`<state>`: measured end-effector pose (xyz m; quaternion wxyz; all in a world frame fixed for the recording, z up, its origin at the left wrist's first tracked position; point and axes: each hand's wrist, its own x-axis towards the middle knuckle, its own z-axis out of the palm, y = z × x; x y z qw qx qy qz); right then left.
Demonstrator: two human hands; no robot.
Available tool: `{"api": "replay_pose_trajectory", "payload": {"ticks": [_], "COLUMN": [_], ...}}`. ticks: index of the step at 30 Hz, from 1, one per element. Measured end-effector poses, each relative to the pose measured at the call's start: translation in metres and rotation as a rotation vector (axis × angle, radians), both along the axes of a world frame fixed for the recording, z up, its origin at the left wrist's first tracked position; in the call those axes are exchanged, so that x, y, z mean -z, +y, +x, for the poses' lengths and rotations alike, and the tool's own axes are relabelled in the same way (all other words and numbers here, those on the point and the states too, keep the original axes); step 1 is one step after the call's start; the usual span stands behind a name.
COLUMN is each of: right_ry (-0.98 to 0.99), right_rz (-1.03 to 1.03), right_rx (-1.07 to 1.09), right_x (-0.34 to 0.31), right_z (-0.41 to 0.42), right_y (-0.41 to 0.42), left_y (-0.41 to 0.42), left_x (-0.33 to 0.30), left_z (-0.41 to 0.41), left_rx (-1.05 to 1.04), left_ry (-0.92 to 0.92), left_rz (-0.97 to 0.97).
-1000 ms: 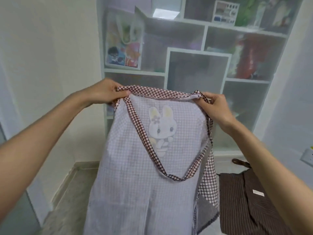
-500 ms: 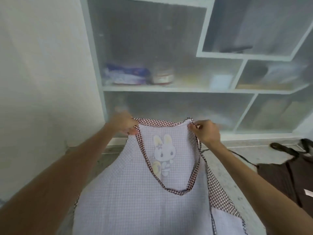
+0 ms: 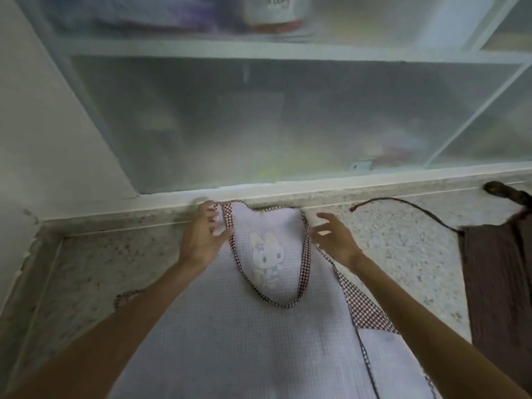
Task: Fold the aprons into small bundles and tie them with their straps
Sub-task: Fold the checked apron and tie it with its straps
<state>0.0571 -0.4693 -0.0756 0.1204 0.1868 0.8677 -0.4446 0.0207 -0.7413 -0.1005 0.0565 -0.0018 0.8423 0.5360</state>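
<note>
A pale lilac checked apron (image 3: 230, 326) with a white rabbit print lies flat on the speckled floor, its top edge near the shelf base. Its red-and-white gingham neck strap (image 3: 276, 302) loops down over the bib. My left hand (image 3: 203, 237) rests at the apron's top left corner, fingers spread, fingertips touching the strap. My right hand (image 3: 334, 237) hovers just off the top right corner with fingers spread, holding nothing. A dark brown striped apron (image 3: 495, 283) lies on the floor at the right, its dark strap (image 3: 403, 204) trailing leftward.
A white shelf unit with frosted panels (image 3: 259, 119) stands right behind the apron, its base ledge (image 3: 345, 191) along the floor. A white wall (image 3: 43, 125) closes the left side. Speckled stone floor (image 3: 403, 254) shows between the two aprons.
The apron went from being held up in the air to lying on the floor. Both hands let go of its top corners and opened. The view tilted down.
</note>
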Motion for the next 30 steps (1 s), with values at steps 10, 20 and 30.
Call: {"api": "replay_pose_trajectory", "payload": {"ticks": [10,20,30], "right_ry": [0.347,-0.010,0.181], "right_rz": [0.684,0.819,0.515], "right_rx": [-0.358,-0.061,-0.658], "right_x": [0.078,0.040,0.053], "right_z": [0.193,0.079,0.156], "right_y": [0.039,0.183,0.053], "left_y": [-0.027,-0.018,-0.068], "left_x": [0.074,0.066,0.042], "left_z": [0.090,0.073,0.173], "left_rx": [0.543,0.444,0.147], "left_ry": [0.190,0.228,-0.141], "left_rz": [-0.822,-0.844,-0.974]}}
